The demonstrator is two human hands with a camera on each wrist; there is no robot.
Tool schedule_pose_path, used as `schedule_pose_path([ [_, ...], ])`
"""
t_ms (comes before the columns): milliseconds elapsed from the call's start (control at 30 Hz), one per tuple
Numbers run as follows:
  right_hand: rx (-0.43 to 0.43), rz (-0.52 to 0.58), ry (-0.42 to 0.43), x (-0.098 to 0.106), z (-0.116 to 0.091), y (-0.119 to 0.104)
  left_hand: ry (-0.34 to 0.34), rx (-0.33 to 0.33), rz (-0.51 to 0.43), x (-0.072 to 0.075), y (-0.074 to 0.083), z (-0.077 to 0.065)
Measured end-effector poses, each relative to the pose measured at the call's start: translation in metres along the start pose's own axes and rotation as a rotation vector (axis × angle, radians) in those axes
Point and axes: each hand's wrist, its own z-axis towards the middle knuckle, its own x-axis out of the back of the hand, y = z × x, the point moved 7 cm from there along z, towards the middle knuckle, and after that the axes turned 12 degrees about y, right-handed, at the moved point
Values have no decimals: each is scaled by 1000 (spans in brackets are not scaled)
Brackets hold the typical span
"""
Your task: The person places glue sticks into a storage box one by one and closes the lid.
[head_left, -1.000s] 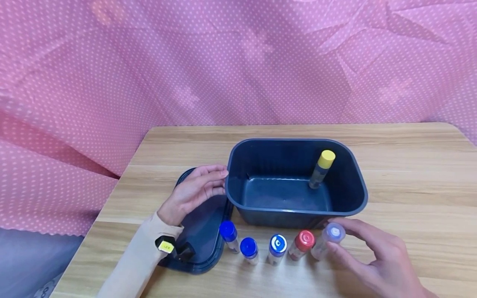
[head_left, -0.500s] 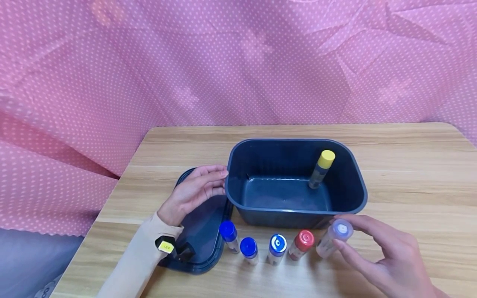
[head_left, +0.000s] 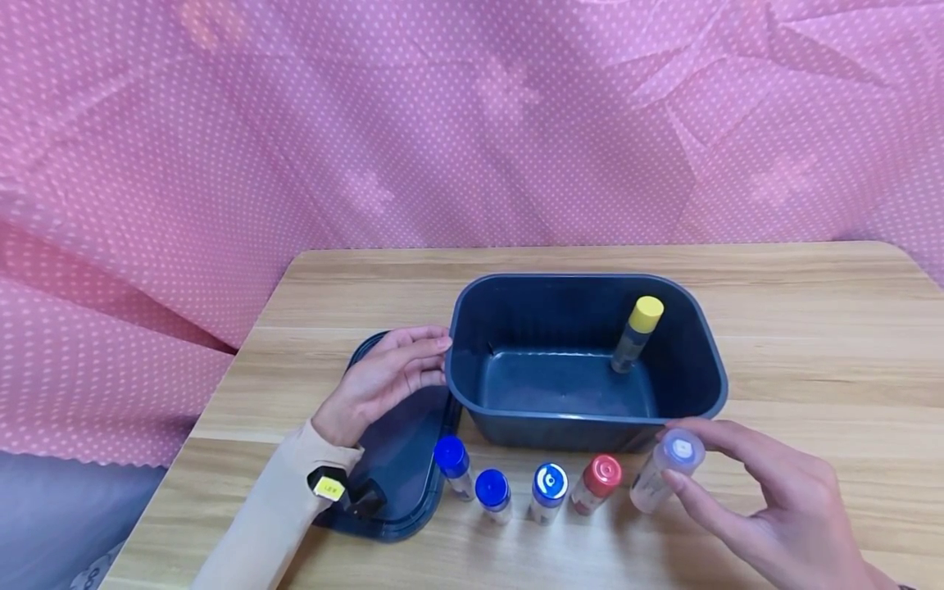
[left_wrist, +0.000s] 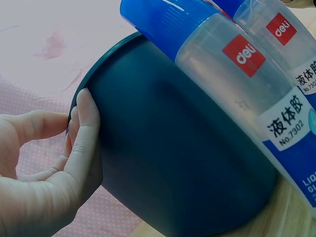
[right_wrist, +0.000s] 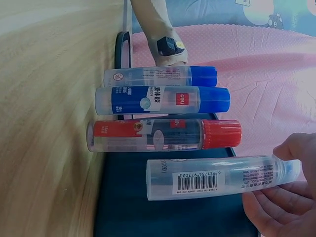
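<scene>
My right hand (head_left: 789, 500) pinches a glue bottle (head_left: 656, 479) by its clear cap, thumb on one side and fingers on the other. In the right wrist view this bottle's base sits farther from the tabletop than those of its neighbours. A red-capped glue bottle (head_left: 596, 483) stands just left of it. Farther left come three blue-capped glue bottles (head_left: 549, 492). Behind them is a dark blue bin (head_left: 568, 434), where a yellow-capped bottle (head_left: 637, 332) stands at the right. My left hand (head_left: 383, 381) touches the bin's left end with its fingers extended against the outer wall (left_wrist: 163, 133).
A dark lid (head_left: 398, 459) lies on the wooden table (head_left: 826, 344) left of the bin, partly under my left forearm. Pink dotted cloth (head_left: 472, 123) hangs behind the table's back edge.
My right hand has moved slightly right with the clear-capped bottle, widening the gap to the red-capped one. My left hand and the bin have stayed in place.
</scene>
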Motion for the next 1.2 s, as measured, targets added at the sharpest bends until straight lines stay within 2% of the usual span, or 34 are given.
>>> schedule_pose_path([
  [100, 32, 32, 23, 1, 3, -2, 0, 2, 3, 1, -1, 0],
  [400, -2, 7, 15, 2, 3, -3, 34, 10, 24, 4, -3, 0],
  [567, 25, 68, 27, 5, 2, 0, 42, 10, 31, 4, -3, 0],
  [767, 81, 226, 59, 13, -4, 15, 35, 6, 32, 3, -3, 0],
  [933, 112, 430, 97, 17, 5, 11, 39, 3, 39, 3, -4, -1],
  [1200, 107, 540, 85, 23, 20, 7, 32, -2, 38, 3, -4, -1],
])
